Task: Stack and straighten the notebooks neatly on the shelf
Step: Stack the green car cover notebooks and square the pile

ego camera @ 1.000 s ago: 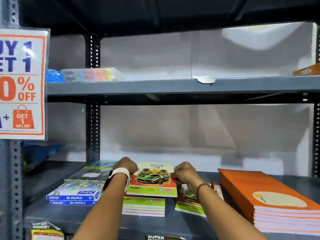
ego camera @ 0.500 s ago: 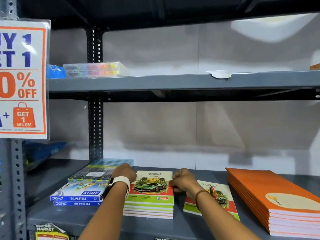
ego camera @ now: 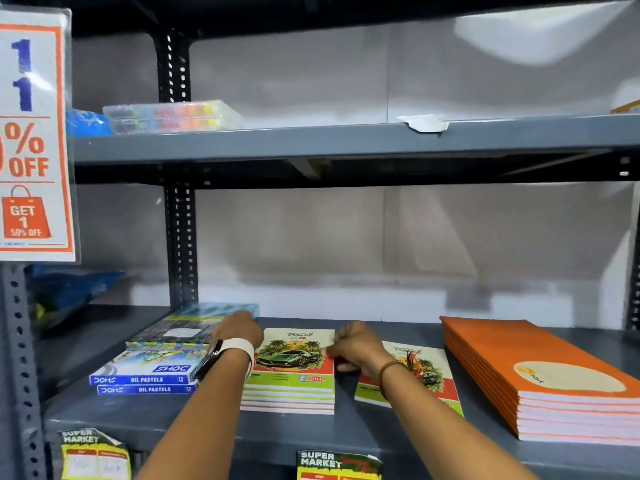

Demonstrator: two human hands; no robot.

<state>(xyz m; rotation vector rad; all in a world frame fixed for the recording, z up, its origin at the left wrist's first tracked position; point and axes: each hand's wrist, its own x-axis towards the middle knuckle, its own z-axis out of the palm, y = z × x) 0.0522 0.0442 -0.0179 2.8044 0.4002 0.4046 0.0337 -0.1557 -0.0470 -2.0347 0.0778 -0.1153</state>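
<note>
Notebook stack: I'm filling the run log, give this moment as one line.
left hand: on stack's left edge | right hand: on right edge | notebook stack: squared | loose notebook: beside, unstacked | orange stack: untouched

Stack of car-cover notebooks (ego camera: 292,370): flat on grey shelf (ego camera: 346,434), mid-shelf near front edge, edges roughly flush, green car and palms on top cover. Single matching notebook (ego camera: 431,375): flat just right of stack, apart from it, slightly skewed. Orange notebook stack (ego camera: 540,372): flat toward right end of shelf, angled, cream oval on top cover.
</note>
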